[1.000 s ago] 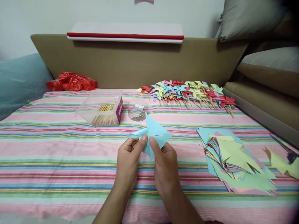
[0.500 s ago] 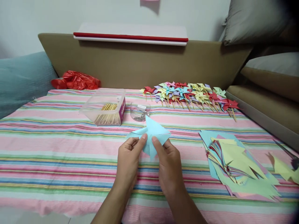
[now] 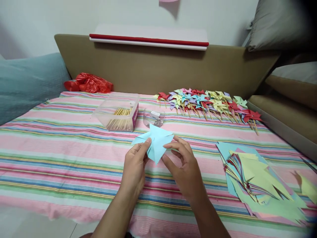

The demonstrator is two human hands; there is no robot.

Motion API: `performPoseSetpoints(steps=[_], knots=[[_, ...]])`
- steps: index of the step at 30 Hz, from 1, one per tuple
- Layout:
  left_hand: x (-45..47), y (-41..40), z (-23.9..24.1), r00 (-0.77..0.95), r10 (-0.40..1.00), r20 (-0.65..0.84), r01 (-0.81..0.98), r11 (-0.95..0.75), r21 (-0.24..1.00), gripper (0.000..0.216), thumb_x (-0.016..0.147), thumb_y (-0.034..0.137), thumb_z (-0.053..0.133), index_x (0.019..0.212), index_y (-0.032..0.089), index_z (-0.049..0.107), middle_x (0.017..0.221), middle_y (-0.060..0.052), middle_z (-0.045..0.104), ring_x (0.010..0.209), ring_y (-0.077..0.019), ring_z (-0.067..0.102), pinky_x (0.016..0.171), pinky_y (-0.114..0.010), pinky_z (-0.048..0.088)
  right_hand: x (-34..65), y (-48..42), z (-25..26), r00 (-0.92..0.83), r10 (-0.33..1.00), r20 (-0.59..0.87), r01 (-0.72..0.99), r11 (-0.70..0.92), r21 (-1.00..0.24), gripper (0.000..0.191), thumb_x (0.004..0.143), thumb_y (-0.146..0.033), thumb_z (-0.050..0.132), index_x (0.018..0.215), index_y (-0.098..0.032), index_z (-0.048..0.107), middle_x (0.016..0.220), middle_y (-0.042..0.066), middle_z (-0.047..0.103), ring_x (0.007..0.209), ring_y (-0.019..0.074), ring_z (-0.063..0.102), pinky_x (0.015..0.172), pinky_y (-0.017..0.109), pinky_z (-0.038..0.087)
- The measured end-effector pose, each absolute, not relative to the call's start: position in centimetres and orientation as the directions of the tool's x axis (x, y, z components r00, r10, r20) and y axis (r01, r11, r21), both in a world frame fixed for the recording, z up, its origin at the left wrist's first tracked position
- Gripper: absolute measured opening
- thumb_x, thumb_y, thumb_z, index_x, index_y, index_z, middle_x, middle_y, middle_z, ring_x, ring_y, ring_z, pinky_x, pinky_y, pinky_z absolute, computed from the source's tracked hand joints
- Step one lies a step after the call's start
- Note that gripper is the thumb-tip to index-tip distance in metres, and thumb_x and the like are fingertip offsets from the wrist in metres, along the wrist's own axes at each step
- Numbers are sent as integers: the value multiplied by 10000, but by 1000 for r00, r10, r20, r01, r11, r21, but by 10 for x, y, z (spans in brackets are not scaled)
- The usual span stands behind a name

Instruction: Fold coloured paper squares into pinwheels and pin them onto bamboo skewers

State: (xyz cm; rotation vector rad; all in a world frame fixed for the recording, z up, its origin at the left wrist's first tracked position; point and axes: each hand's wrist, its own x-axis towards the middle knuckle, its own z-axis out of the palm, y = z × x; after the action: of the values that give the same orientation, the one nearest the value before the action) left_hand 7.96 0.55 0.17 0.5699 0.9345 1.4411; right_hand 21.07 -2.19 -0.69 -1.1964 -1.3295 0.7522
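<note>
A light blue paper pinwheel (image 3: 158, 142), partly folded with pointed blades, is held up over the striped cloth. My left hand (image 3: 137, 160) pinches it near the middle, thumb on top and the other fingers behind. At the paper's right side is my right hand (image 3: 184, 162), with thumb and fingers spread; the fingertips are at the edge, perhaps just touching. Just beyond the pinwheel stands a clear round container (image 3: 153, 118) with small metal pieces and a white label. To its left, a clear plastic box (image 3: 112, 114) holds many thin wooden sticks.
Finished pinwheels on sticks (image 3: 208, 102) lie at the back right. Cut coloured paper sheets (image 3: 260, 178) are stacked at the right, beside a dark pointed tool (image 3: 308, 164). A red plastic bag (image 3: 90, 82) lies at back left. Cushions (image 3: 29, 86) border the striped cloth (image 3: 61, 158).
My right hand has loosened its pinch and opened toward the paper's right edge. The left hand keeps its hold on the pinwheel, which has turned a little. The view has shifted slightly left.
</note>
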Motion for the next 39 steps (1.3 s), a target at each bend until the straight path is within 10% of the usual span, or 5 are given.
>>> performPoseSetpoints(steps=[19,39], knots=[[86,-1,-1,-166,985,-38,-207,3,978,313,747,406,824,698,153,647,656,25,589,650,-108,487,589,-225,386,202,-21,0,247,965,85,-58,102,-993,207,811,-416,733,785,-214,703,982,12,534,798,138,624,722,263,554],[90,-5,3,-132,991,-12,-244,-21,969,255,737,360,835,673,171,678,666,11,621,681,-132,522,634,-237,419,191,-19,-4,383,915,129,-67,167,-984,212,816,-384,727,775,-194,644,913,9,542,760,141,598,691,282,548]])
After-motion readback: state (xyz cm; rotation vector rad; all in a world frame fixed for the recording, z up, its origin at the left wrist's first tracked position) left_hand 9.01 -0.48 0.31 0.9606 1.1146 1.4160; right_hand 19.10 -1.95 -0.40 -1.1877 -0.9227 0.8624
